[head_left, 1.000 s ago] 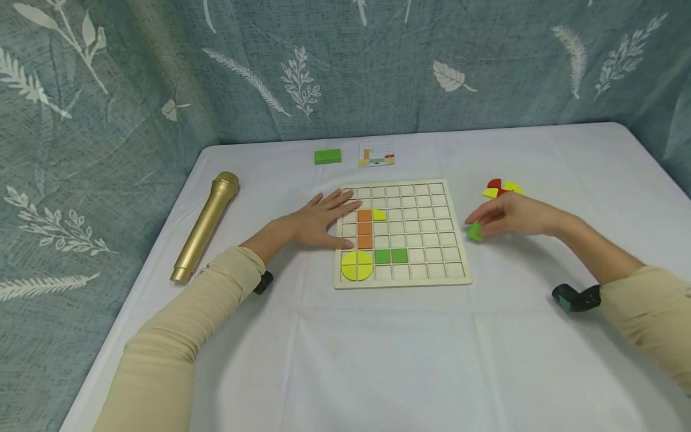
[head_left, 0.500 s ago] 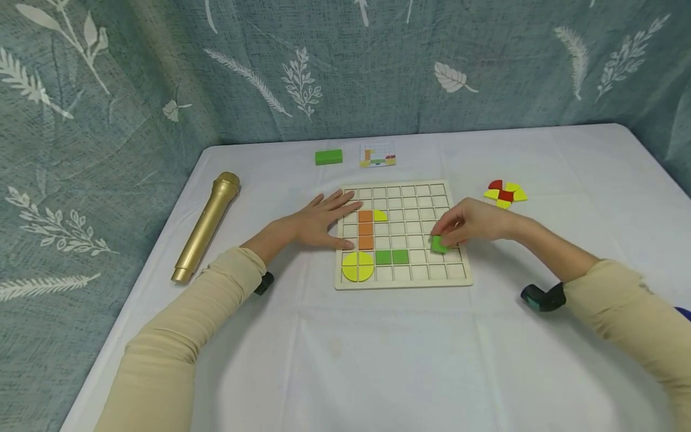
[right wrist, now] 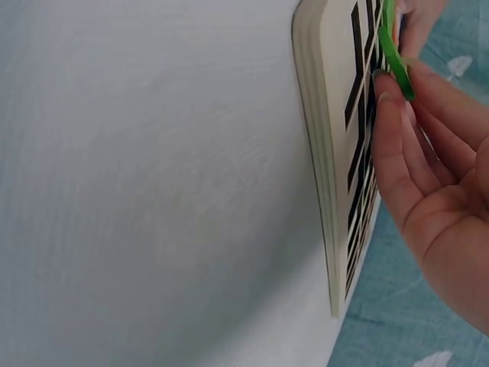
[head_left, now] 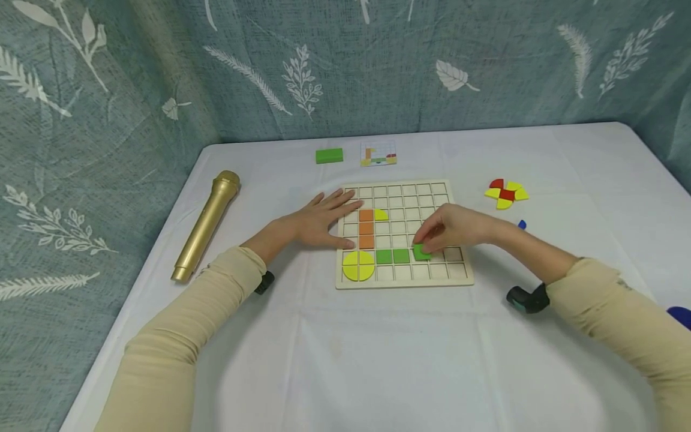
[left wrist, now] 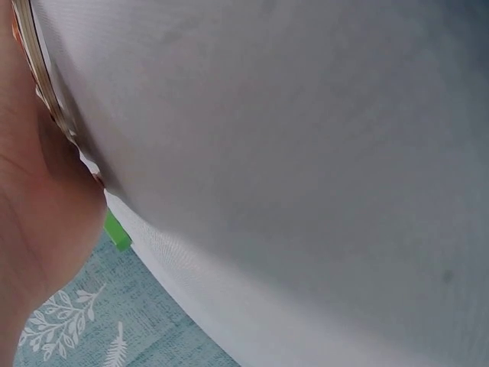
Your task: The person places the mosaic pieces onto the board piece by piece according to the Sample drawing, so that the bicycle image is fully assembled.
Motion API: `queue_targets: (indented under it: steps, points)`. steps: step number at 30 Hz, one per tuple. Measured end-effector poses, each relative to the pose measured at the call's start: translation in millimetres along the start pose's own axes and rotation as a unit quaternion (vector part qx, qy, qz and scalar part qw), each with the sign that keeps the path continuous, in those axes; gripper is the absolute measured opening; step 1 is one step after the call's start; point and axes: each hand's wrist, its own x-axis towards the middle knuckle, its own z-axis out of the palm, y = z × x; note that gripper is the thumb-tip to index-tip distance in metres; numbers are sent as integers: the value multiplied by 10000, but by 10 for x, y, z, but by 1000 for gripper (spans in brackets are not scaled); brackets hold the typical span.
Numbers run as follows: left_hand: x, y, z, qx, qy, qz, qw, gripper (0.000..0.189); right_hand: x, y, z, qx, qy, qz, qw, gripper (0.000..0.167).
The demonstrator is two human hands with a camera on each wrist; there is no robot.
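Observation:
A wooden grid board [head_left: 405, 286] lies on the white table. My left hand [head_left: 324, 221] rests spread on its left edge, fingers straight; in the left wrist view only part of that hand [left wrist: 46, 206] shows. My right hand [head_left: 459, 227] pinches a green square tile [head_left: 421, 252] between thumb and fingers, just right of two green tiles [head_left: 391, 257] set in the grid. In the right wrist view the pinched green tile [right wrist: 396, 63] tilts over the cells. Also in the grid are a column of orange squares [head_left: 366, 228], a yellow quarter piece [head_left: 381, 215] and a yellow circle [head_left: 358, 266].
Behind the board lie a green block [head_left: 329, 156] and a pattern card [head_left: 378, 153]. Red and yellow pieces [head_left: 506, 195] are grouped to the right, near a small blue piece [head_left: 522, 225]. A gold microphone [head_left: 207, 227] lies left; a blue object [head_left: 680, 317] shows at the right edge.
My right hand has carried the green tile leftward from beside the board to over the grid, next to the two green tiles. The left hand stays put. Blue pieces at right are uncovered.

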Motion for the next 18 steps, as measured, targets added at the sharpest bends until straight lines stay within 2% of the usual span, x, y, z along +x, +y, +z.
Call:
queue_targets:
  steps: [18]
  points:
    - [-1, 2, -8, -32, 21, 41, 10000, 94, -25, -17, 46, 437, 154, 1, 9989, 18]
